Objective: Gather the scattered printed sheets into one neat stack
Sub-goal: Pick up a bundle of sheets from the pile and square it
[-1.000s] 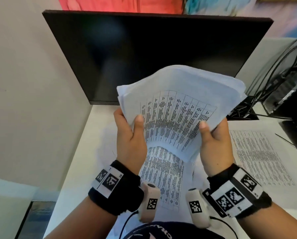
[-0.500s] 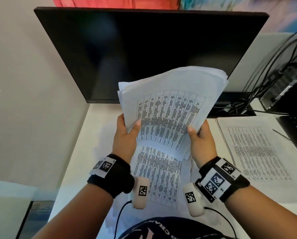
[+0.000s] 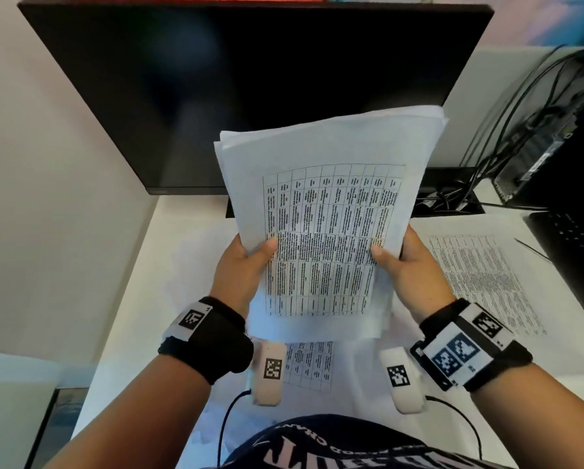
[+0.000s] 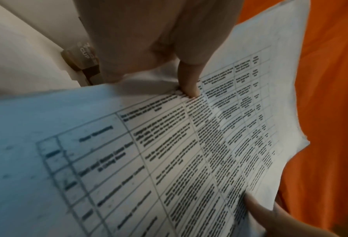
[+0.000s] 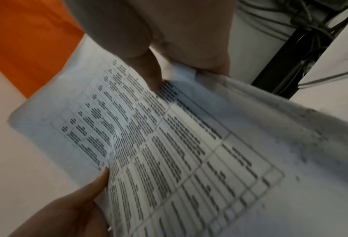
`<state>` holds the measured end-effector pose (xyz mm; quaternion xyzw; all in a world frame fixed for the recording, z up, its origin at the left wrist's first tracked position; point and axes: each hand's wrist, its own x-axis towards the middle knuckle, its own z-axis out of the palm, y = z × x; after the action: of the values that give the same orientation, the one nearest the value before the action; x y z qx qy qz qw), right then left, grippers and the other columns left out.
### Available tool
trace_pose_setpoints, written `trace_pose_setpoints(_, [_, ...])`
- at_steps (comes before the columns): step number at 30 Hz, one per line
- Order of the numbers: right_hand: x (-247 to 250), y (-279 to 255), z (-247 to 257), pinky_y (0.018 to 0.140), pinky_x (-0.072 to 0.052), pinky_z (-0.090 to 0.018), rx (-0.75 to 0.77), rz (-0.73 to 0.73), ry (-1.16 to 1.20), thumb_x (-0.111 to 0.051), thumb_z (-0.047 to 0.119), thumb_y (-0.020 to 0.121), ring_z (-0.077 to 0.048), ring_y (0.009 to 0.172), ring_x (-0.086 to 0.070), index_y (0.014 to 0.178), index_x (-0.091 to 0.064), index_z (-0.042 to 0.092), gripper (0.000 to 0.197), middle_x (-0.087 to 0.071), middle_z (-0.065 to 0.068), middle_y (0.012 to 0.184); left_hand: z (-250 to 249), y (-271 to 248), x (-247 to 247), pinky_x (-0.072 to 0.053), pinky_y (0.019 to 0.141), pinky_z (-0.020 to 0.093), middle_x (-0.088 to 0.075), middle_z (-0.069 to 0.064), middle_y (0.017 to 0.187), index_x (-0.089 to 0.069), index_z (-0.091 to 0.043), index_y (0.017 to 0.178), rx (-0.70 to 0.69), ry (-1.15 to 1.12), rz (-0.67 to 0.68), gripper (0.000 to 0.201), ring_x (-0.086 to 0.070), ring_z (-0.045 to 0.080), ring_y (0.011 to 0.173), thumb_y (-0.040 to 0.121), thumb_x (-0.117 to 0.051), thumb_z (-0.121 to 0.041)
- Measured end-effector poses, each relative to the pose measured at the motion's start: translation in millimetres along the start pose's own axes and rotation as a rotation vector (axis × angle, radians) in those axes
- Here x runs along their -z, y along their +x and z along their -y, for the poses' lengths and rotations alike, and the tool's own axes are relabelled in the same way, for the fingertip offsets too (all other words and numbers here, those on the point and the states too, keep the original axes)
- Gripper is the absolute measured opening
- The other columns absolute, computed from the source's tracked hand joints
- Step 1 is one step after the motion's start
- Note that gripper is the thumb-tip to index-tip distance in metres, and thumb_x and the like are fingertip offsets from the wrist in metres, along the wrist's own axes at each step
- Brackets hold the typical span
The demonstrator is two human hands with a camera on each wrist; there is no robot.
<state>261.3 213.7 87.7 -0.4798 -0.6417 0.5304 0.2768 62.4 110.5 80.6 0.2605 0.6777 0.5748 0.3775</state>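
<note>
Sheaf of sheets (image 3: 324, 211) hides both hands' fingers behind.

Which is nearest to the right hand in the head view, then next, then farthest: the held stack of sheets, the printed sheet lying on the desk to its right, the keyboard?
1. Held stack of sheets: gripped by the right hand at its right edge.
2. Printed sheet on the desk: just right of the hand.
3. Keyboard: far right edge.

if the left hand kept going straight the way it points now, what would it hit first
Probably the dark monitor: the left hand, gripping the paper stack, points up and away toward the screen. Depth is unclear.
</note>
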Motion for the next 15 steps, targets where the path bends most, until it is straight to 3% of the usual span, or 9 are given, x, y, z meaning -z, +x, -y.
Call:
trace_pose_setpoints(2, [17.8, -4.4, -3.3, 0.092, -0.048, -0.033, -0.053, 0.001, -0.022, -0.056, 0.016, 0.092, -0.008, 0.101, -0.063, 0.111, -0.060, 0.029, 0.023, -0.069, 0.012, 0.107, 2.2, -5.7, -10.6, -0.051, 0.079, 0.010, -0.068, -0.009, 0.114, -0.058, -0.022, 0.127, 0.016, -0.003, -0.008, 0.032, -0.063, -0.001, 0.102, 0.095, -0.055, -0.021])
trace_pose_setpoints(4, [33.7, -8.8, -10.3, 0.091, -0.050, -0.036, -0.105, -0.008, -0.027, -0.057, 0.015, 0.091, -0.012, 0.097, -0.065, 0.103, -0.063, 0.026, 0.017, -0.071, 0.007, 0.102, 7.8, -12.1, -24.0, -0.048, 0.092, 0.022, -0.067, -0.009, 0.117, -0.056, -0.023, 0.128, 0.047, -0.002, -0.003, 0.033, -0.061, 0.005, 0.108, 0.095, -0.056, -0.022])
trace_pose_setpoints(6, [47.2, -12.3, -20.6, 0.092, -0.049, -0.036, -0.153, -0.002, -0.072, -0.054, 0.015, 0.093, -0.012, 0.099, -0.063, 0.103, -0.061, 0.026, 0.016, -0.069, 0.006, 0.104, 15.6, -17.9, -40.3, -0.043, 0.101, 0.032, -0.064, -0.009, 0.122, -0.052, -0.025, 0.132, 0.079, 0.039, 0.023, 0.037, -0.058, 0.008, 0.113, 0.095, -0.055, -0.025])
trace_pose_setpoints(10, [80.4, -10.9, -53.9, 0.092, -0.050, -0.039, -0.263, -0.013, -0.126, -0.051, 0.010, 0.094, -0.019, 0.100, -0.062, 0.111, -0.061, 0.021, 0.023, -0.068, 0.001, 0.107, 33.4, -30.5, -68.5, -0.043, 0.099, 0.034, -0.061, -0.009, 0.127, -0.045, -0.027, 0.136, 0.099, 0.245, 0.166, 0.041, -0.057, 0.011, 0.112, 0.096, -0.052, -0.027])
trace_pose_setpoints(12, [101.6, -8.0, -75.2, 0.091, -0.052, -0.043, -0.336, -0.030, -0.111, -0.050, 0.007, 0.093, -0.023, 0.099, -0.064, 0.114, -0.062, 0.017, 0.026, -0.069, -0.002, 0.106, 40.8, -41.8, -77.4, -0.055, 0.083, 0.034, -0.071, 0.001, 0.108, -0.052, -0.022, 0.124, 0.137, 0.296, 0.249, 0.030, -0.067, 0.014, 0.089, 0.095, -0.056, -0.026])
trace_pose_setpoints(14, [124.1, -2.2, -96.8, 0.091, -0.052, -0.046, -0.407, -0.042, -0.114, -0.050, 0.007, 0.093, -0.025, 0.099, -0.065, 0.116, -0.062, 0.018, 0.028, -0.069, -0.003, 0.106, 49.1, -52.3, -81.8, -0.053, 0.059, 0.028, -0.073, 0.009, 0.087, -0.059, -0.016, 0.111, 0.178, 0.303, 0.301, 0.017, -0.067, 0.019, 0.064, 0.095, -0.055, -0.021])
trace_pose_setpoints(15, [136.2, 0.6, -105.8, 0.091, -0.052, -0.047, -0.444, -0.045, -0.124, -0.051, 0.007, 0.093, -0.026, 0.098, -0.065, 0.114, -0.063, 0.018, 0.027, -0.070, -0.004, 0.105, 55.1, -59.2, -81.1, -0.051, 0.055, 0.028, -0.073, 0.010, 0.083, -0.061, -0.016, 0.107, 0.181, 0.318, 0.323, 0.014, -0.066, 0.020, 0.059, 0.096, -0.053, -0.019])
